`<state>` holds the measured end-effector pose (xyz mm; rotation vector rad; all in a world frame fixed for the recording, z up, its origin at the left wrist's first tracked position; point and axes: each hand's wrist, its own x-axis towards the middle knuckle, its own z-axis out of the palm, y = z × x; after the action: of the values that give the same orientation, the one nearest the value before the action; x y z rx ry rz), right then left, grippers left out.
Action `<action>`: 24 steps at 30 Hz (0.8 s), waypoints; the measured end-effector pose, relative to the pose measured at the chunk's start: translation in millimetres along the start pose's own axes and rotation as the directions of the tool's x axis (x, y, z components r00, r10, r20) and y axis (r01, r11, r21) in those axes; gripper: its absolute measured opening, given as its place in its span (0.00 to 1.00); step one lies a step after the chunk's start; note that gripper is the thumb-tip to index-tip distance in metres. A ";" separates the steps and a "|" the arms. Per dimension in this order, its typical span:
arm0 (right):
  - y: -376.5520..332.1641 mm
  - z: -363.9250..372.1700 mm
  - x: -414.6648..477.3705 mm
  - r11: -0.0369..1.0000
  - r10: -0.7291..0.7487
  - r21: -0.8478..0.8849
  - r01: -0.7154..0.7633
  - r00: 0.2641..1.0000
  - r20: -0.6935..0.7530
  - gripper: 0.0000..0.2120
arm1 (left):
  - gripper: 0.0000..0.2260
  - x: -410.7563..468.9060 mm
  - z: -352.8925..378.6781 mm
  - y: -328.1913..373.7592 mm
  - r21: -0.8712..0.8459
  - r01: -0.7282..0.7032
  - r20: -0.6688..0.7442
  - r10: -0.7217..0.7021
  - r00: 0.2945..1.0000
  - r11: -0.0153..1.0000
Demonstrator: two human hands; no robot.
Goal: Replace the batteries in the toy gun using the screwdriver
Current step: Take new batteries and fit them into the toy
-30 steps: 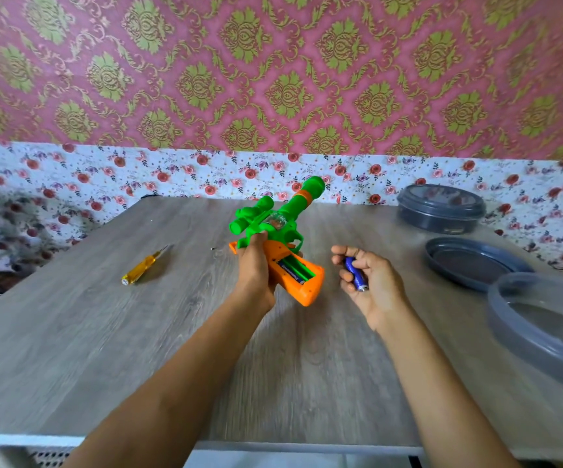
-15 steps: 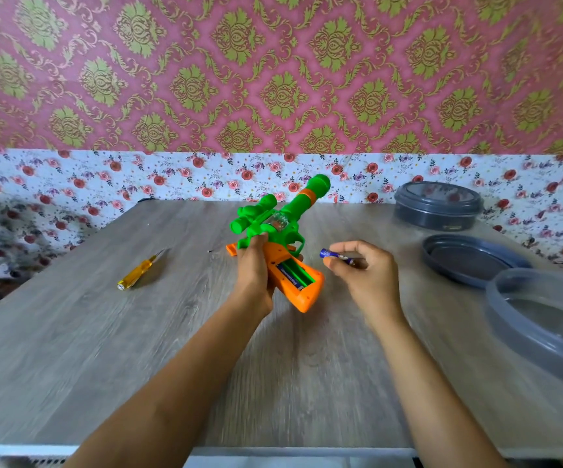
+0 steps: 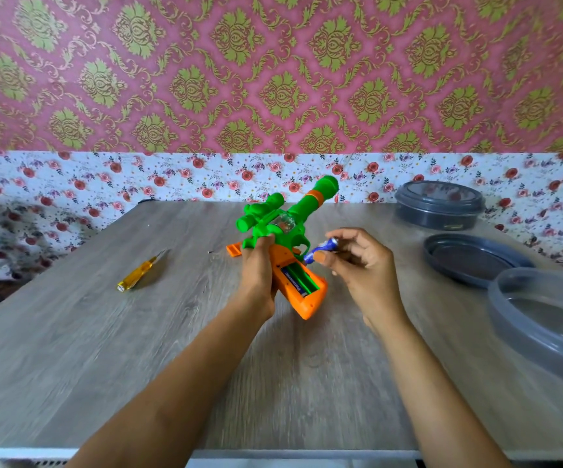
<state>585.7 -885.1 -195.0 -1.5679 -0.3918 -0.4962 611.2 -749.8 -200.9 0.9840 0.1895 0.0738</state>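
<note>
The left hand (image 3: 259,270) grips the toy gun (image 3: 283,238) above the desk (image 3: 104,349), its open grip compartment showing one battery inside. The right hand (image 3: 361,265) pinches a blue battery (image 3: 320,250) in its fingers (image 3: 322,256), just beside the compartment. The screwdriver (image 3: 139,271) lies well apart, to the left.

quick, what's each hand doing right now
Left hand: grips the green and orange plastic toy gun.
Right hand: pinches a blue cylindrical battery.
</note>
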 end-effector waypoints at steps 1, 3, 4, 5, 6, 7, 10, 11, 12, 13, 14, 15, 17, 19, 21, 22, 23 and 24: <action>0.9 1.2 -0.4 0.999 -0.031 -0.038 0.032 0.999 0.034 0.14 | 0.16 -0.1 0.8 -0.9 0.011 -0.004 -0.002 0.004 1.000 1.000; 4.6 4.1 -1.4 0.990 -0.070 -0.119 0.079 0.994 0.079 0.15 | 0.16 -0.3 2.5 -2.3 0.040 -0.012 -0.003 0.012 1.000 0.999; 6.5 6.1 -2.1 0.987 -0.072 -0.140 0.084 0.993 0.089 0.15 | 0.16 -0.3 2.9 -3.0 0.052 -0.015 -0.003 0.016 1.000 0.999; 8.0 8.1 -2.9 0.984 -0.070 -0.159 0.085 0.993 0.096 0.15 | 0.16 0.1 3.3 -3.6 0.060 -0.018 -0.001 0.018 1.000 0.998; 8.8 10.0 -4.0 0.978 -0.075 -0.186 0.094 0.992 0.103 0.16 | 0.16 -0.1 3.3 -3.9 0.065 -0.020 0.001 0.020 1.000 0.998; 9.1 11.5 -4.8 0.969 -0.088 -0.222 0.111 0.990 0.108 0.16 | 0.16 0.3 3.2 -4.3 0.071 -0.021 0.003 0.021 1.000 0.997; 9.7 10.9 -5.2 0.937 -0.140 -0.307 0.167 0.984 0.109 0.16 | 0.14 -0.6 3.1 -4.6 0.081 -0.024 0.003 0.024 1.000 0.996; 10.3 10.1 -4.7 0.928 -0.153 -0.327 0.179 0.983 0.104 0.14 | 0.13 -0.4 3.3 -4.8 0.079 -0.027 0.003 0.027 1.000 0.997; 10.9 9.3 -4.3 0.919 -0.160 -0.349 0.185 0.982 0.100 0.13 | 0.13 0.1 3.5 -4.9 0.075 -0.026 0.002 0.026 1.000 0.997; 11.4 9.3 -4.0 0.909 -0.163 -0.372 0.188 0.982 0.100 0.12 | 0.14 1.3 3.1 -5.2 0.078 -0.023 0.000 0.023 1.000 0.997; 11.9 9.4 -3.9 0.900 -0.163 -0.391 0.191 0.981 0.105 0.12 | 0.16 2.1 2.8 -5.7 0.082 -0.018 -0.001 0.018 1.000 0.996; 12.3 9.7 -4.1 0.895 -0.162 -0.401 0.196 0.980 0.117 0.13 | 0.17 3.3 2.3 -6.1 0.089 -0.013 -0.001 0.013 1.000 0.996; 12.6 9.7 -5.0 0.883 -0.170 -0.416 0.219 0.974 0.152 0.14 | 0.18 4.9 1.2 -6.4 0.095 -0.007 -0.001 0.007 1.000 0.995; 13.6 9.3 -5.1 0.863 -0.196 -0.435 0.258 0.963 0.184 0.14 | 0.18 5.9 0.1 -6.1 0.097 -0.013 -0.005 0.013 1.000 0.995; 16.1 9.6 -4.3 0.838 -0.196 -0.468 0.280 0.955 0.220 0.14 | 0.18 6.8 -0.5 -5.7 0.093 -0.026 -0.006 0.027 1.000 0.995; 17.6 10.1 -4.2 0.824 -0.195 -0.485 0.291 0.951 0.240 0.14 | 0.18 7.1 -0.7 -5.5 0.087 -0.029 -0.008 0.030 1.000 0.996; 19.2 10.7 -4.0 0.809 -0.204 -0.499 0.311 0.944 0.257 0.14 | 0.19 7.2 -1.0 -5.2 0.076 -0.026 -0.012 0.027 1.000 0.997; 20.2 11.6 -4.4 0.796 -0.223 -0.503 0.336 0.936 0.273 0.13 | 0.19 6.5 -1.3 -4.4 0.060 -0.016 -0.011 0.017 1.000 0.998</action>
<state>593.6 -874.4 -214.7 -2.1399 -0.6915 -0.7275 617.3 -750.2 -206.0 1.0454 0.1953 0.0897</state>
